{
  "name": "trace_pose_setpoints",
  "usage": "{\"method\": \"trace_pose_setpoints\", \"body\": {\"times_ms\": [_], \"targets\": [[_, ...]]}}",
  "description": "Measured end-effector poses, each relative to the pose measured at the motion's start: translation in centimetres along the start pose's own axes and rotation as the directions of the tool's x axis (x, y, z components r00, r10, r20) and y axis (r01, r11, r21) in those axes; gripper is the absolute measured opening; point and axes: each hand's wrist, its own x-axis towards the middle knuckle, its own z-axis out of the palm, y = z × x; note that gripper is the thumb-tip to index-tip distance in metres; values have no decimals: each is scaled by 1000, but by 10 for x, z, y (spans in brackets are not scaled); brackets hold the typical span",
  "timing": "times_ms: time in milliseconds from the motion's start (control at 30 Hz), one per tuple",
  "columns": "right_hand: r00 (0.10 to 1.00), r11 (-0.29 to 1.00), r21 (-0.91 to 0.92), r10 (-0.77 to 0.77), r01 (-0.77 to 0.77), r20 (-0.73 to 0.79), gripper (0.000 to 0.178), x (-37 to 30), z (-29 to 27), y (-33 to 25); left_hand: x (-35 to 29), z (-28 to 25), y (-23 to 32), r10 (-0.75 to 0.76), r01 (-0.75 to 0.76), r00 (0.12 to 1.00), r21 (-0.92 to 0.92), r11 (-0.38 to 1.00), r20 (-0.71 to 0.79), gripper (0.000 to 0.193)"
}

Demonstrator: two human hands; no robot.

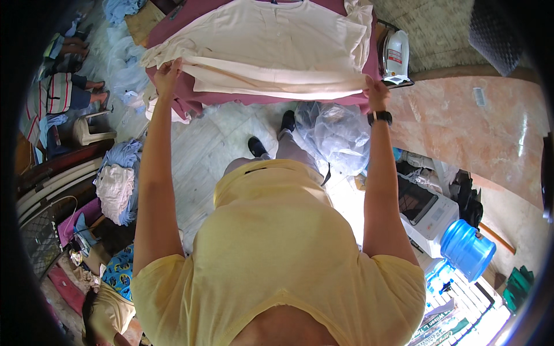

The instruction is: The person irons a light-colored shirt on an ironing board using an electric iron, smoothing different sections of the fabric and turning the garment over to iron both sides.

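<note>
A cream shirt (271,40) lies spread over a maroon-covered ironing surface (216,99) in front of me. Its lower edge runs between my two hands, with a folded band along the side nearest me. At the left end of that edge, my left hand (168,75) pinches the cloth. My right hand (376,92) grips the cloth at the right end, and a dark watch (380,117) is on that wrist. A white iron (396,56) stands just beyond my right hand, at the right end of the surface.
Clear plastic bags (337,135) lie on the floor below the surface. To the left are a pile of blue and white clothes (118,181), a stool (92,130) and other people sitting. At right stand a white appliance (428,210) and a blue water jug (467,248).
</note>
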Motion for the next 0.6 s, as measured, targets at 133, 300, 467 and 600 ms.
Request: {"method": "trace_pose_setpoints", "body": {"times_ms": [133,300,467,600], "targets": [[967,949,-276,-201,152,-158,34,7,39,23,-14,45,-13,369,-22,894,798,602,-254,40],[959,993,-94,-99,77,-264,34,-28,52,35,-94,145,49,680,-669,711,467,578,179,31],[929,943,-147,-323,299,-182,27,-58,76,-2,-138,256,77,550,-692,653,116,712,520,28],[951,949,-138,-298,284,-89,26,-55,98,-12,-139,318,82,454,-599,733,165,784,506,22]]}}
